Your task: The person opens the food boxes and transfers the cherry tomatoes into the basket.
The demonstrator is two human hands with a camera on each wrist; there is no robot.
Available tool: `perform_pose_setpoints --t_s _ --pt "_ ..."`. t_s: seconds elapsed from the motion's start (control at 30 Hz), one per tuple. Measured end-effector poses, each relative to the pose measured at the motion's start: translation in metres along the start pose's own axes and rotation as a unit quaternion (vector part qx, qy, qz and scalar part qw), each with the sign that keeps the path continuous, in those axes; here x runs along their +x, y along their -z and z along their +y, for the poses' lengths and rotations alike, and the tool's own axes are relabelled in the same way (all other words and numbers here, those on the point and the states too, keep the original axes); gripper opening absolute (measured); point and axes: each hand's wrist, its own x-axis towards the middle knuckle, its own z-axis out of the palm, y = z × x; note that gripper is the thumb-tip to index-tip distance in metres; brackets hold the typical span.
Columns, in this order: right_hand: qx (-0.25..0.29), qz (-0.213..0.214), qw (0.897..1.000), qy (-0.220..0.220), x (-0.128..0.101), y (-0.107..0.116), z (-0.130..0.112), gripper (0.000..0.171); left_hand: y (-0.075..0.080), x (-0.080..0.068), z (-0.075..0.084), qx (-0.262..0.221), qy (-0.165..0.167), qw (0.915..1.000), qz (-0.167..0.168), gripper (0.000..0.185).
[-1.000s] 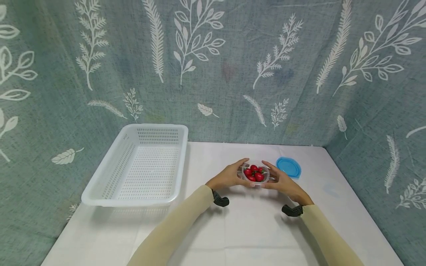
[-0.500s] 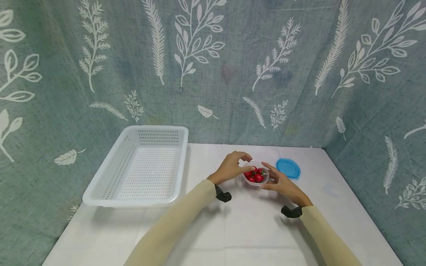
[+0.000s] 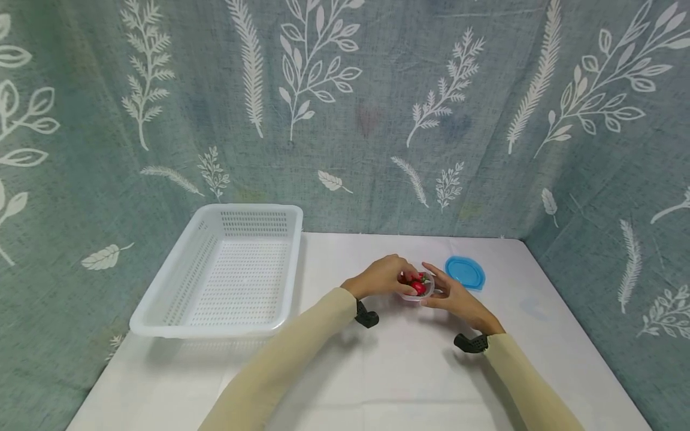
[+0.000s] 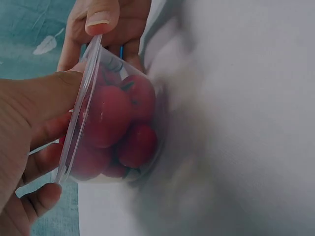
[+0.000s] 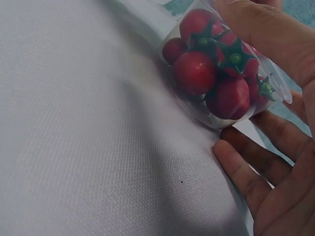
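Both hands [image 3: 380, 278] [image 3: 455, 296] grip the tomato cup [image 3: 417, 287], blue lid [image 3: 465, 273] beside, basket [image 3: 226, 269] left

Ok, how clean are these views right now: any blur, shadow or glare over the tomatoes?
Head view: evenly lit and sharp, but the cup is small and half hidden by the left hand. Left wrist view: tomatoes are soft and hazy through the cup wall, with a dark blurred shadow on the cloth. Right wrist view: tomatoes are crisp, with a soft shadow across the cloth.
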Motion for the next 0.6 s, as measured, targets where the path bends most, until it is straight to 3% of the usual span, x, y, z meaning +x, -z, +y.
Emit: perform_pose_setpoints --t_s 0.4,0.6 --pt "0.008 -0.003 1.000 -0.004 -0.0001 0.0000 -0.0016 0.101 0.0006 0.0099 0.0061 0.072 0.025 0.9963 -0.039 0.025" --pt "0.002 0.001 1.000 -0.011 -0.0005 -0.0003 -0.0031 0.101 -0.0007 0.0105 0.0061 0.085 0.028 0.9955 -0.032 0.025"
